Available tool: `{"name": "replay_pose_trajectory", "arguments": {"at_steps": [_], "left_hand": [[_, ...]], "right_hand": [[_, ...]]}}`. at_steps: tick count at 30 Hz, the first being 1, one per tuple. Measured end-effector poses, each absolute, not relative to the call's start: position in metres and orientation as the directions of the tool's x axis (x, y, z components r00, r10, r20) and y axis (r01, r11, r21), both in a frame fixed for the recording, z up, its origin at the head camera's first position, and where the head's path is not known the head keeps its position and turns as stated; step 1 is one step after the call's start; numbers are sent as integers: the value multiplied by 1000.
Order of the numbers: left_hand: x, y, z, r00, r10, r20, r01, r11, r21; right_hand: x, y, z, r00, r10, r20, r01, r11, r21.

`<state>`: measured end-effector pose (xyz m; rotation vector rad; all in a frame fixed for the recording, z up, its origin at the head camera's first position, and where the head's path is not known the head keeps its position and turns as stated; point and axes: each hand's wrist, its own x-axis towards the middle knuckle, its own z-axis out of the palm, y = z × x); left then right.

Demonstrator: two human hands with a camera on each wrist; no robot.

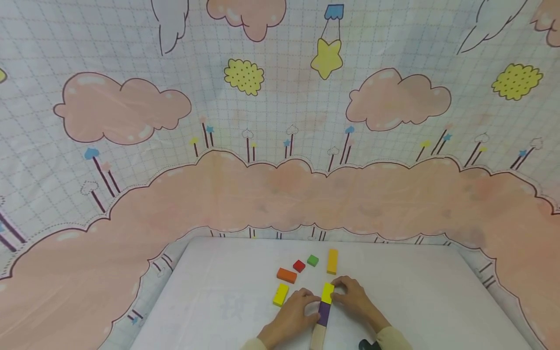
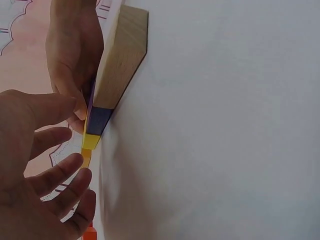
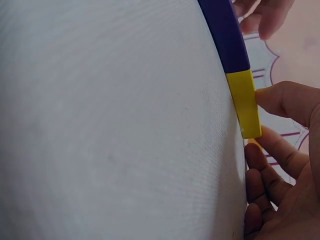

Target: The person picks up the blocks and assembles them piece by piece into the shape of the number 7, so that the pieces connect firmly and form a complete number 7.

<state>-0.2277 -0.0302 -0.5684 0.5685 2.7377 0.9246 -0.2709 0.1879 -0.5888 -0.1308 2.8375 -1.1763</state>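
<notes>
A row of wooden blocks lies end to end on the white table: a plain wood block [image 1: 318,337] nearest, then a purple block [image 1: 323,314], then a yellow block [image 1: 327,293]. My right hand [image 1: 353,297] holds the yellow block at its far end, with the thumb on its right side and the index finger at its end corner. The other right fingers lie loosely curved by the table in the right wrist view. To the left of the row, my left hand [image 1: 296,313] has its fingers spread and relaxed, fingertips right beside the purple and yellow blocks.
Loose blocks lie beyond and left of the row: a second yellow block [image 1: 281,294], an orange block [image 1: 286,275], a red block [image 1: 299,266], a green block [image 1: 312,260] and a long yellow-orange block [image 1: 332,261]. A black object [image 1: 369,344] is beside my right sleeve. Behind the table [image 1: 210,291] hangs a patterned cloth [image 1: 280,194].
</notes>
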Motion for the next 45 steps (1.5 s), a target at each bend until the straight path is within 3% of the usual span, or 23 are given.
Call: {"name": "replay_pose_trajectory", "arguments": {"at_steps": [8, 21, 45], "left_hand": [[-238, -27, -571, -909, 412, -63, 283, 722, 631], [-248, -24, -583, -880, 474, 23, 403, 720, 565], [-249, -17, -584, -892, 452, 13, 390, 755, 527]], "right_hand": [[-272, 186, -589, -995, -92, -49, -30, 700, -714], [-270, 186, -587, -994, -94, -46, -34, 705, -708], [-272, 187, -590, -994, -96, -44, -36, 705, -708]]}}
